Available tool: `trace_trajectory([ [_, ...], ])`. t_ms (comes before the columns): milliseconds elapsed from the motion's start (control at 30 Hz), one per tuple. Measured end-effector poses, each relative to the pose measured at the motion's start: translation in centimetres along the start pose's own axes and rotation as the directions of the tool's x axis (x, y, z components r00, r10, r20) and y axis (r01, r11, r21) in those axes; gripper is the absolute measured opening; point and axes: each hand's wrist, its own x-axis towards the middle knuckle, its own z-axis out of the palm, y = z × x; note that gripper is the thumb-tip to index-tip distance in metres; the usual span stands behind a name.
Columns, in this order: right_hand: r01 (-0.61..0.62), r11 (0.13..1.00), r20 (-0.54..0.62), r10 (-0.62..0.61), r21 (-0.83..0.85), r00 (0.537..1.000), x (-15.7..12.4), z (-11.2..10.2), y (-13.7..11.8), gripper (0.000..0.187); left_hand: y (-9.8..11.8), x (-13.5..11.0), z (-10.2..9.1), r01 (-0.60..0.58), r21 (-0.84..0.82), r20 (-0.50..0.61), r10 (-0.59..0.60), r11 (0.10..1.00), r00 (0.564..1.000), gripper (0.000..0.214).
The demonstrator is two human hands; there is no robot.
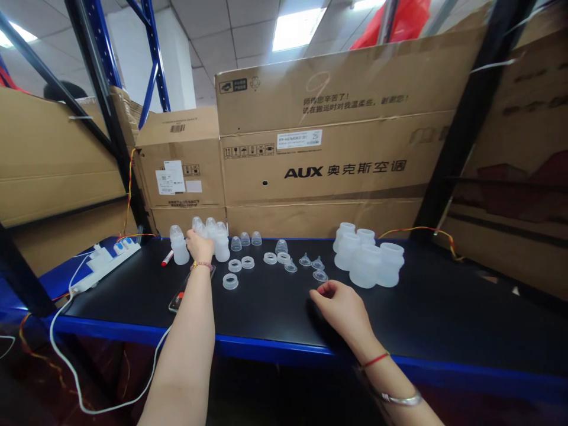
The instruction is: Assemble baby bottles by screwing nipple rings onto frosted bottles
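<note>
My left hand (200,245) is closed around a capped baby bottle (196,223) in the group at the left; its fingertips are partly hidden. Another assembled baby bottle (179,246) stands to its left, and one more (221,244) to its right. My right hand (342,307) hovers near the table's front, fingers curled with thumb and forefinger close together and nothing visible in them. Just beyond it lies a clear silicone nipple (320,276), with several others. Collar rings (230,281) and clear dome caps (245,238) sit between the hands. Several open bottle bodies (366,266) stand at the right.
A phone (177,300) lies beneath my left forearm, beside a red marker (167,258). A power strip (106,266) with a white cable is at the left. Cardboard (337,142) walls the back; dark shelf posts (465,118) frame the black table (275,319).
</note>
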Motion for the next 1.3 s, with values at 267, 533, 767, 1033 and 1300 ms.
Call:
trace_trajectory([
  [267,-0.044,0.998,0.029,0.045,-0.047,0.999,0.0,-0.3,-0.2,0.012,0.6,-0.4,-0.5,-0.026,0.008,0.022,0.026,1.0,0.999,0.069],
  [533,-0.009,1.0,-0.003,0.009,0.02,1.0,0.2,-0.1,0.9,0.012,3.7,-3.6,-1.4,-0.254,0.026,-0.233,0.253,0.967,0.939,0.058],
  [767,-0.016,1.0,-0.418,0.024,0.024,0.908,0.8,-2.6,1.9,0.06,5.4,-8.0,0.3,-0.601,-0.187,-0.073,0.599,0.777,0.797,0.038],
  [1033,-0.152,0.988,-0.465,0.134,0.0,0.875,2.4,-5.0,4.8,0.029,5.0,-9.2,1.5,-0.56,-0.212,0.3,0.598,0.801,0.743,0.032],
  [1300,-0.097,0.995,-0.168,0.096,0.003,0.981,0.9,-1.7,1.6,0.018,4.7,-13.4,3.7,-0.673,-0.134,0.743,0.523,0.727,0.417,0.046],
])
